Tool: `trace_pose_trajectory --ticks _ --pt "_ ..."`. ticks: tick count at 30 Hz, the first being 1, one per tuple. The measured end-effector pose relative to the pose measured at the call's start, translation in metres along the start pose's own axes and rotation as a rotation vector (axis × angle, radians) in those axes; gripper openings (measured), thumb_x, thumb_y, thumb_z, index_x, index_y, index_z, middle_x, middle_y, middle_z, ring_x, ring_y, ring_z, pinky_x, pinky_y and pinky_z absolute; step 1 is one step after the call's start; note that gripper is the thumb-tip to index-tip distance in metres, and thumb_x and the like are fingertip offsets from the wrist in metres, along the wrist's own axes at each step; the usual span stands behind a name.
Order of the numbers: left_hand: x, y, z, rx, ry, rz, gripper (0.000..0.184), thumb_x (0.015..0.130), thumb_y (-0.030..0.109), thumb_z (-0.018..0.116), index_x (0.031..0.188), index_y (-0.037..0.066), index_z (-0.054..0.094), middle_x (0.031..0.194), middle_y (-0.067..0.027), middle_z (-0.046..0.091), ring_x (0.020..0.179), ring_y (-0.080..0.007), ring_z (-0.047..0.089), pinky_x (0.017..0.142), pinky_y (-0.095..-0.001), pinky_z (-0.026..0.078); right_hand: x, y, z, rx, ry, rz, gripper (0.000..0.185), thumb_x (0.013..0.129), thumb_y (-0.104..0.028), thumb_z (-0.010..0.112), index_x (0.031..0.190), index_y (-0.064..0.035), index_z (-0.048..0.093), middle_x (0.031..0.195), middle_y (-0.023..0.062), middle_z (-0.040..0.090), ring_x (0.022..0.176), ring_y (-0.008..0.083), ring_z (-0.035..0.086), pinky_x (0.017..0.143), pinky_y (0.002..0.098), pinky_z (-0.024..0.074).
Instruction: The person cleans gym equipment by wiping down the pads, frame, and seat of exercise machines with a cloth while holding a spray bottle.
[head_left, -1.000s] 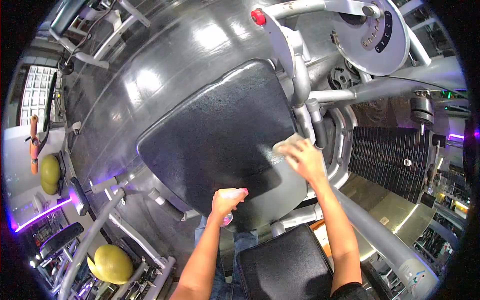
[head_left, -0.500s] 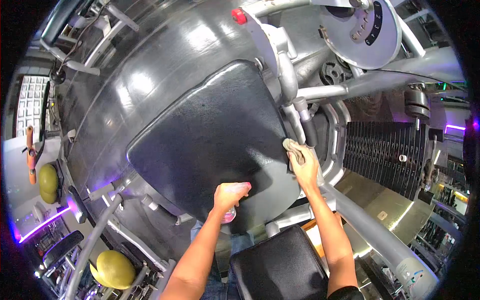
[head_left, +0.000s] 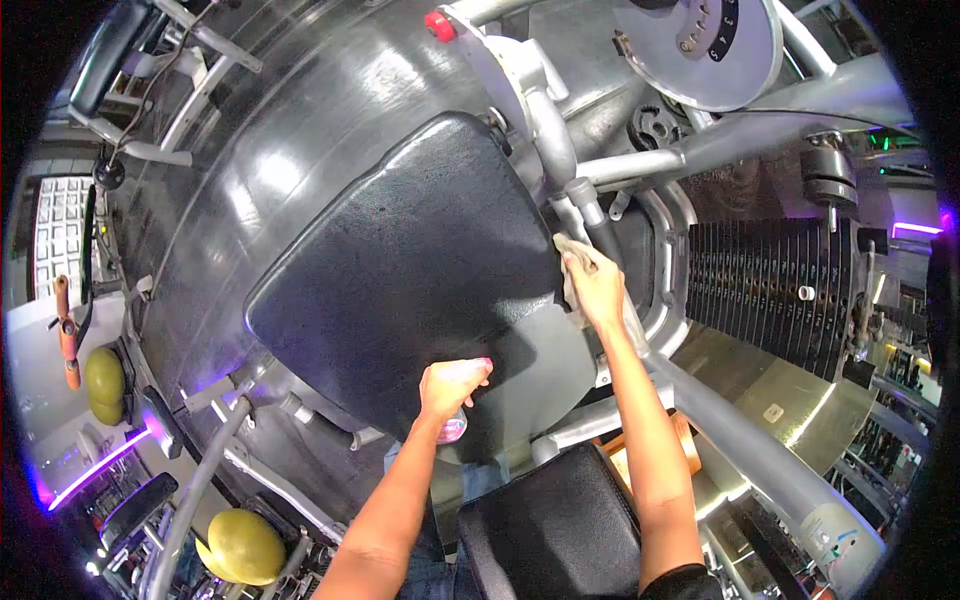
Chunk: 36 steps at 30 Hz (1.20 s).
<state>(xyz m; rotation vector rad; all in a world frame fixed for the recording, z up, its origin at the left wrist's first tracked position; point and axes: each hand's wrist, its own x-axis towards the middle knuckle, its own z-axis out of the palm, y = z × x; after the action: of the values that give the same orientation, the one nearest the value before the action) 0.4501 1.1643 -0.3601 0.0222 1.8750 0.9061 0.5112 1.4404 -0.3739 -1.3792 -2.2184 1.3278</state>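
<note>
A wide black padded seat of a gym machine fills the middle of the head view, with a smoother grey patch at its lower right. My right hand is closed on a light beige cloth, which touches the seat's right edge. Above the lower part of the seat, my left hand wraps round a spray bottle. The bottle's pinkish nozzle shows at the fingers and its clear body below the fist; the rest is hidden by the hand.
A smaller black pad sits close below my arms. To the right stand a black weight stack and a thick grey frame tube. A round numbered plate is at top right. Yellow-green balls lie at lower left.
My right hand has moved up along the seat's right edge with the cloth. My left hand still holds the bottle, almost in place. The whole view has shifted slightly.
</note>
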Motion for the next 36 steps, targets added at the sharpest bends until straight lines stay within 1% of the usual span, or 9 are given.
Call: trace_pose_trajectory --ticks 3,8,10,15,17,23,26,31,36 --pt "0.0 -0.002 0.0 -0.024 -0.006 -0.003 0.03 0.083 0.036 0.073 0.094 0.009 0.079 0.077 0.0 0.075 0.051 -0.0082 0.06 0.053 -0.0253 0.05 -0.016 -0.011 -0.016 0.04 -0.08 0.06 0.034 0.091 -0.032 0.067 0.117 -0.0103 0.07 0.098 0.0165 0.074 0.096 0.0286 0.071 0.084 0.0368 0.0513" --pt "-0.002 0.005 0.0 -0.012 0.0 -0.012 0.03 0.083 0.036 0.073 0.094 0.008 0.079 0.077 -0.0002 0.075 0.051 -0.0085 0.06 0.053 -0.0251 0.051 -0.061 0.049 -0.039 -0.102 -0.145 -0.025 0.029 0.092 -0.028 0.067 0.109 -0.0057 0.065 0.095 0.0169 0.072 0.093 0.0321 0.07 0.082 0.038 0.0511" --pt "-0.002 0.007 0.001 0.004 0.007 -0.034 0.03 0.083 0.035 0.073 0.093 0.008 0.079 0.078 -0.0003 0.074 0.051 -0.0086 0.06 0.053 -0.0251 0.051 -0.079 0.066 -0.045 -0.118 -0.183 0.119 0.027 0.092 -0.026 0.067 0.109 -0.0054 0.064 0.098 0.0176 0.071 0.095 0.0317 0.069 0.083 0.0385 0.0506" --pt "-0.001 0.004 0.0 0.01 0.001 -0.02 0.03 0.082 0.038 0.073 0.093 0.01 0.08 0.077 -0.0004 0.074 0.052 -0.009 0.06 0.053 -0.0256 0.051 -0.08 0.067 -0.03 -0.062 -0.11 0.174 0.025 0.09 -0.023 0.069 0.107 -0.0053 0.064 0.099 0.0165 0.071 0.098 0.0322 0.068 0.086 0.0387 0.0499" --pt "-0.003 0.006 0.0 0.009 0.005 -0.028 0.031 0.082 0.038 0.073 0.093 0.01 0.08 0.077 -0.0004 0.074 0.052 -0.0091 0.06 0.052 -0.0256 0.051 -0.07 0.045 -0.019 -0.087 0.032 0.022 0.023 0.089 -0.019 0.069 0.107 -0.0054 0.064 0.105 0.0144 0.069 0.102 0.0328 0.066 0.088 0.0386 0.0496" --pt "-0.003 0.004 0.0 0.023 0.013 -0.016 0.033 0.081 0.041 0.074 0.093 0.01 0.08 0.076 0.0 0.074 0.053 -0.0093 0.061 0.054 -0.0263 0.052 -0.06 0.031 -0.012 -0.302 0.068 -0.465 0.036 0.075 -0.01 0.076 0.109 -0.0126 0.065 0.102 0.0078 0.064 0.096 0.0283 0.062 0.081 0.041 0.0514" --pt "-0.003 0.006 -0.001 0.048 0.01 -0.005 0.034 0.08 0.042 0.074 0.092 0.011 0.08 0.075 0.0005 0.073 0.053 -0.0095 0.062 0.056 -0.0268 0.052 -0.078 0.033 -0.017 -0.602 -0.262 -0.736 0.044 0.069 -0.018 0.078 0.111 -0.0234 0.065 0.1 -0.0005 0.058 0.097 0.0225 0.058 0.074 0.0384 0.0553" --pt "-0.003 0.007 0.0 0.036 0.022 -0.077 0.034 0.078 0.043 0.075 0.087 0.011 0.08 0.073 0.0012 0.073 0.053 -0.01 0.062 0.057 -0.0274 0.052 -0.095 0.047 -0.031 -0.651 -0.44 -0.797 0.043 0.072 -0.019 0.076 0.113 -0.0262 0.065 0.099 -0.0034 0.058 0.097 0.0201 0.059 0.071 0.0362 0.0559" --pt "-0.001 0.004 0.001 -0.006 0.033 -0.101 0.033 0.077 0.043 0.076 0.079 0.011 0.078 0.07 0.001 0.071 0.053 -0.0113 0.063 0.057 -0.0279 0.052 -0.077 0.055 -0.049 -0.719 -0.282 -0.641 0.034 0.078 -0.02 0.072 0.112 -0.026 0.067 0.096 -0.0014 0.06 0.095 0.0214 0.06 0.071 0.0365 0.0544"
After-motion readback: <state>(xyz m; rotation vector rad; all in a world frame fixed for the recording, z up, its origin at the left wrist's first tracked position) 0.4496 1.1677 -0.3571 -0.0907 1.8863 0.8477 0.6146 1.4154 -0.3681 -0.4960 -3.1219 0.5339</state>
